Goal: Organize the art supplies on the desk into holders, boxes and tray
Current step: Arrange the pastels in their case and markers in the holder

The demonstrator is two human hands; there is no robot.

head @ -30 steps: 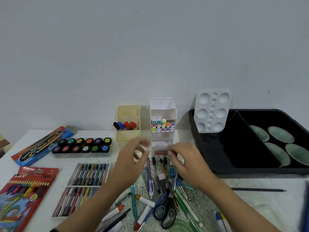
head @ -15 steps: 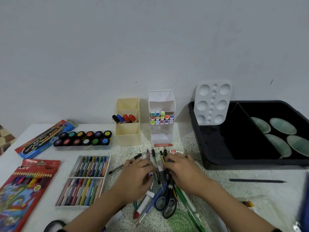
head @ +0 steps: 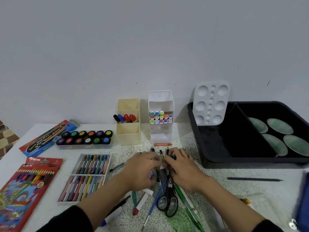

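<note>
**Both hands on the pen pile, mid-desk**

Desk (head: 260, 195), speckled top, seen from the near edge.

- Left hand (head: 142, 169) and right hand (head: 184, 168): palms down, side by side at the desk's middle. Fingers of both curl over a bundle of pens (head: 161, 153), grasping it between them. The pen tips stick out past the fingers toward the far edge. Fingertips are blurred.
- Loose pile just nearer than the hands: black scissors (head: 168, 203), plus markers, a brush and a green pen lying crosswise.
- Far edge, centre: cream holder (head: 128, 134) with four markers in its middle compartment. Just beside it is the white holder (head: 161, 136), rows of pastel caps in its middle tier. An orange crayon (head: 162, 144) lies against its foot.
- Far right corner: black tray (head: 250, 162), with a white palette (head: 211, 104) leaning in its left section and green dishes (head: 280, 126) in the right.
- Left side: paint pots (head: 85, 138), open crayon box (head: 91, 164), and a coloured pencil pack (head: 25, 190) at the near left corner.
- Right side: a dark pencil (head: 254, 179) lying alone.
</note>
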